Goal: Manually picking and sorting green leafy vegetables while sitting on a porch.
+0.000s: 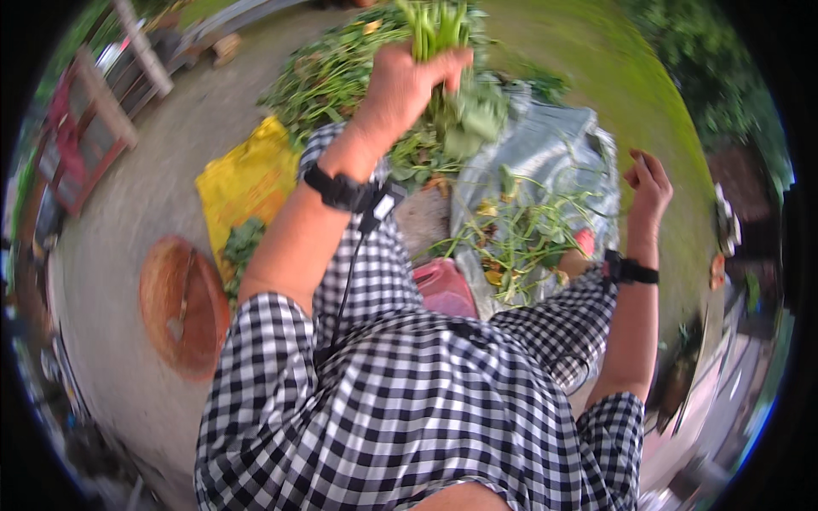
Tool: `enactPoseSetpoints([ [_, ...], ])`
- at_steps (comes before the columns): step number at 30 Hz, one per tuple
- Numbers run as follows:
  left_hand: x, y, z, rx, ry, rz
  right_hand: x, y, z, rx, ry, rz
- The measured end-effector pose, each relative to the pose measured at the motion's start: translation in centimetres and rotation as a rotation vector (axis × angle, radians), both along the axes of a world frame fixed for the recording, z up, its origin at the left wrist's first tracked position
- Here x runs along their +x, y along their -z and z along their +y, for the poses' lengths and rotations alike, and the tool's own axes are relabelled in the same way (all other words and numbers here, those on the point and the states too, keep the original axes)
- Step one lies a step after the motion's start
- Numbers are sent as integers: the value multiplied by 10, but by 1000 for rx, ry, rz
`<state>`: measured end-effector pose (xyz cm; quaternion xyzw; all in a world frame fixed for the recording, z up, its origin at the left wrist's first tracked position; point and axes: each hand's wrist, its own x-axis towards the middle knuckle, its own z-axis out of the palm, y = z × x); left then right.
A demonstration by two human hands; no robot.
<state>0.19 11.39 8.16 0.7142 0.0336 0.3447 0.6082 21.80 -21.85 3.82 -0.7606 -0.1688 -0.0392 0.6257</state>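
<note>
My left hand [409, 83] is closed around a bunch of green leafy stalks [438, 29]. The pale stalk ends stick up past my thumb, and blurred leaves hang below the fist. Beneath and beyond it lies a large heap of cut greens [332, 76]. Off to the right, my right hand [650, 182] is raised beside a grey plastic sheet [543, 134], its fingers curled. Whether something small sits between those fingers is unclear. Loose stems and yellowed leaves [517, 230] are scattered over the sheet near my right knee.
Left of my legs are a yellow sack [249, 172], some dark green leaves [246, 243] and an orange-brown basin [160, 306] with a stick-like tool in it. A pink plastic item [444, 287] shows between my legs. Wooden frames [102, 96] stand at upper left; mossy ground [575, 57] borders the right.
</note>
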Motion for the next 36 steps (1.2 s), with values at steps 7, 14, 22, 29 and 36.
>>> enactPoseSetpoints([
  [7,-127,-4,109,434,-445,618,-55,93,19,-411,-299,310],
  [14,-271,182,140,399,-524,1289,-104,132,35,-527,-269,784],
  [22,-332,310,62,707,-419,1596,-98,106,18,-567,-270,838],
  [29,-333,343,-4,195,-263,1735,-126,117,27,-631,-447,916],
  [36,-320,326,55,121,-3,1813,-147,94,71,-301,-578,1077],
])
